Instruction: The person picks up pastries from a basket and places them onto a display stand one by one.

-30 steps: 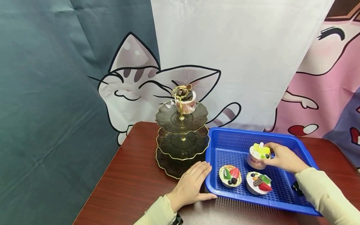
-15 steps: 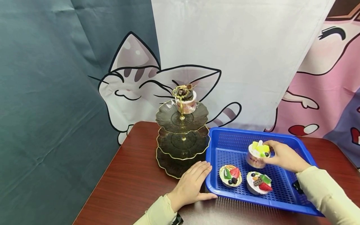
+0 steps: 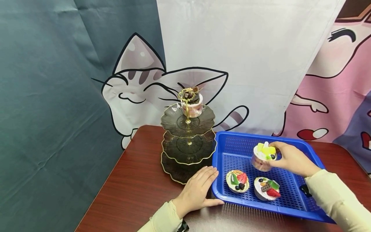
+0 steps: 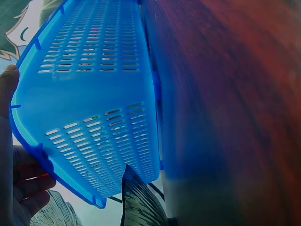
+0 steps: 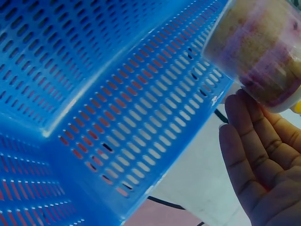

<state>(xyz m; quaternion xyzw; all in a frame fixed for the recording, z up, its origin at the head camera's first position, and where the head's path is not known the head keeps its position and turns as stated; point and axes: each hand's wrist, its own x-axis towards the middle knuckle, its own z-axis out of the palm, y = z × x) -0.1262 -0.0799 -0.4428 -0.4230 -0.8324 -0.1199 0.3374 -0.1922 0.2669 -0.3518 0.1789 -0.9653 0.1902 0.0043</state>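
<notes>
My right hand (image 3: 291, 158) pinches a clear dessert cup (image 3: 261, 163) topped with yellow fruit cubes and a dark berry. Its layered side fills the upper right corner of the right wrist view, with the fingers at its base. The cup is over the blue plastic basket (image 3: 246, 137). At the basket's front left corner rests my left hand (image 3: 195, 193), fingers laid along the rim and thumb stretched toward the front edge. Two cream tarts (image 3: 237, 181) with strawberry and other fruit pieces sit in the basket, the one on the right (image 3: 266, 188) carrying a brown wafer.
Left of the basket stands a three-tier dark stand (image 3: 188, 149) with gold scalloped edges. A chocolate-topped dessert cup (image 3: 193, 109) rests on its top tier, partly behind the gold handle. The reddish wooden table (image 3: 124, 180) meets a cartoon cat curtain (image 3: 246, 58) at the back.
The right hand has lifted the yellow-fruit dessert cup slightly and shifted it left and toward the back. The left hand has stayed at the basket corner.
</notes>
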